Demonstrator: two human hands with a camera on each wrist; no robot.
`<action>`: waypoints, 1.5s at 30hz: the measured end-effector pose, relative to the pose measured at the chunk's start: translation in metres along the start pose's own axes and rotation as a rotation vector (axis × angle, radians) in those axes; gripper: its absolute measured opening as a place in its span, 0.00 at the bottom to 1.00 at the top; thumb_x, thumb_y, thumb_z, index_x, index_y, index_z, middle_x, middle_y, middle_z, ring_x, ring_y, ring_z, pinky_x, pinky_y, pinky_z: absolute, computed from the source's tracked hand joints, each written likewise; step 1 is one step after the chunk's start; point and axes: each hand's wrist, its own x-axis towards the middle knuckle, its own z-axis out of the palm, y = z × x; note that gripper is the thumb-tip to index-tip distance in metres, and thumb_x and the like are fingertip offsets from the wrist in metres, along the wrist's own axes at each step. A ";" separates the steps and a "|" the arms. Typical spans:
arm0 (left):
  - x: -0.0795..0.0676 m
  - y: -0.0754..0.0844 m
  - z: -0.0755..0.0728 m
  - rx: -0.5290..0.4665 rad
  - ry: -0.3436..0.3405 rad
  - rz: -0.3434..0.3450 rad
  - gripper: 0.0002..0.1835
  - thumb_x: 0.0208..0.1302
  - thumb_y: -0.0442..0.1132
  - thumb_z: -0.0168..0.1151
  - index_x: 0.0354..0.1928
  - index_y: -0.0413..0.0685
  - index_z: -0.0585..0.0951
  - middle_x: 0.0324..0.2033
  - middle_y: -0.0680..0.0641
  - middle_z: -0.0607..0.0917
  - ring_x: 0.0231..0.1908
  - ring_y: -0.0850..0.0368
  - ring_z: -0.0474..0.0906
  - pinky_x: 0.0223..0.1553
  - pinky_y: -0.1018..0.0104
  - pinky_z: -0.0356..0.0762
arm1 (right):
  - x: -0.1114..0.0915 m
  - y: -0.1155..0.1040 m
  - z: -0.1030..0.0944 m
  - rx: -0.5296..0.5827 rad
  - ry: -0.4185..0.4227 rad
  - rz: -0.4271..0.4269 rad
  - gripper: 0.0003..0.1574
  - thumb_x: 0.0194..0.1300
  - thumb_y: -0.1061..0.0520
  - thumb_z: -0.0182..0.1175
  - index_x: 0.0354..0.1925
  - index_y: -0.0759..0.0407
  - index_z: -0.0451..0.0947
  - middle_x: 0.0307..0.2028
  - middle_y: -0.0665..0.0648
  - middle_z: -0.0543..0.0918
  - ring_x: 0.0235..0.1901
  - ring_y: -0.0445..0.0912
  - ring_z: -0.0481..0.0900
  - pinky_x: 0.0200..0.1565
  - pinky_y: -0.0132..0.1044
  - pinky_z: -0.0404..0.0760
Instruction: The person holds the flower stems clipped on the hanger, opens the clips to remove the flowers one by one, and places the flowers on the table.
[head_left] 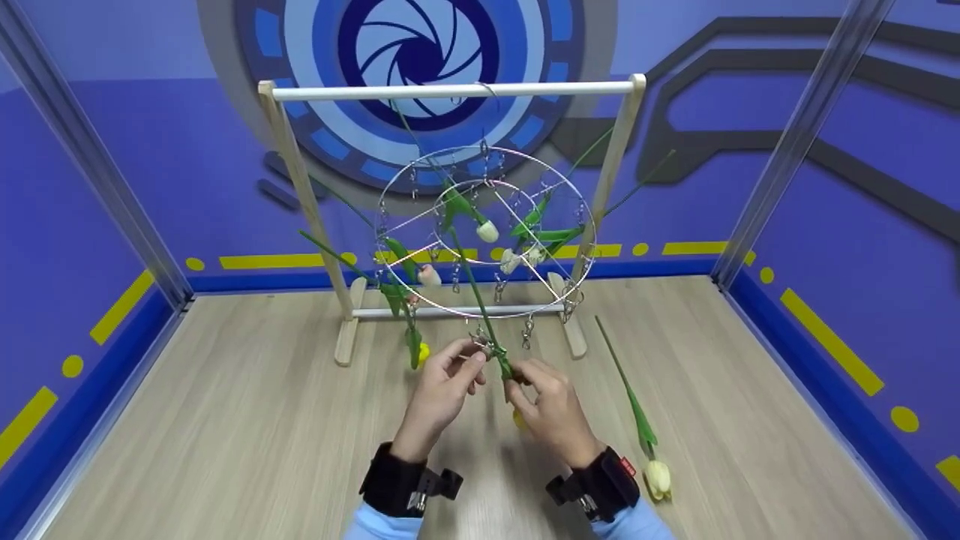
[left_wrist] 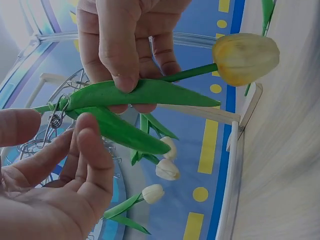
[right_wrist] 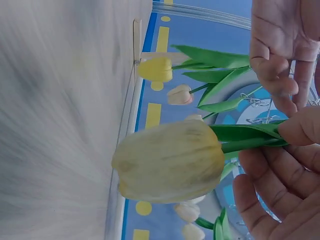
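We see the left hand [head_left: 441, 390] by a metal clip [left_wrist: 56, 120], but can't tell if it pinches. Then comes the pale yellow tulip [right_wrist: 170, 161], up in the air with its stem [head_left: 474, 286] at the clip, its leaves [left_wrist: 150, 93] pinched by the right hand [head_left: 551, 397]. We think it is being clipped on, so next we should check it's tight before letting go.

Now the left hand [head_left: 439, 394] is held with fingers [left_wrist: 95, 155] bent, while opposite, the right hand [head_left: 553, 401] is set in a pinch.
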 end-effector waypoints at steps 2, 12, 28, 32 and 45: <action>0.002 0.001 0.000 -0.005 0.031 -0.007 0.17 0.76 0.35 0.58 0.59 0.30 0.79 0.43 0.39 0.83 0.31 0.60 0.76 0.32 0.72 0.73 | 0.000 0.000 -0.001 0.027 -0.012 0.007 0.12 0.58 0.75 0.67 0.38 0.64 0.84 0.31 0.51 0.84 0.32 0.43 0.84 0.37 0.36 0.86; 0.010 0.002 0.001 -0.026 0.108 0.012 0.15 0.76 0.35 0.60 0.56 0.29 0.80 0.42 0.42 0.84 0.33 0.59 0.77 0.33 0.73 0.73 | 0.001 -0.004 -0.006 0.124 -0.076 0.131 0.11 0.63 0.73 0.64 0.41 0.61 0.85 0.33 0.51 0.87 0.31 0.42 0.83 0.36 0.35 0.84; 0.006 0.005 0.001 0.226 0.185 0.193 0.09 0.72 0.37 0.66 0.43 0.38 0.88 0.34 0.46 0.89 0.30 0.62 0.78 0.32 0.72 0.74 | 0.004 -0.007 -0.011 0.190 -0.132 0.225 0.13 0.70 0.66 0.64 0.52 0.62 0.82 0.34 0.50 0.87 0.32 0.42 0.83 0.34 0.35 0.84; 0.007 0.004 0.002 0.223 0.177 0.203 0.08 0.71 0.37 0.66 0.42 0.38 0.88 0.32 0.46 0.88 0.29 0.63 0.77 0.31 0.73 0.74 | 0.004 -0.008 -0.010 0.188 -0.113 0.209 0.10 0.71 0.65 0.64 0.50 0.61 0.84 0.35 0.51 0.86 0.33 0.43 0.83 0.36 0.36 0.84; 0.006 0.004 0.004 0.270 0.170 0.161 0.07 0.71 0.38 0.67 0.41 0.41 0.87 0.31 0.50 0.86 0.30 0.61 0.78 0.33 0.72 0.75 | 0.004 -0.004 -0.012 0.175 -0.064 0.133 0.10 0.68 0.68 0.65 0.46 0.61 0.86 0.34 0.51 0.84 0.32 0.43 0.82 0.36 0.33 0.83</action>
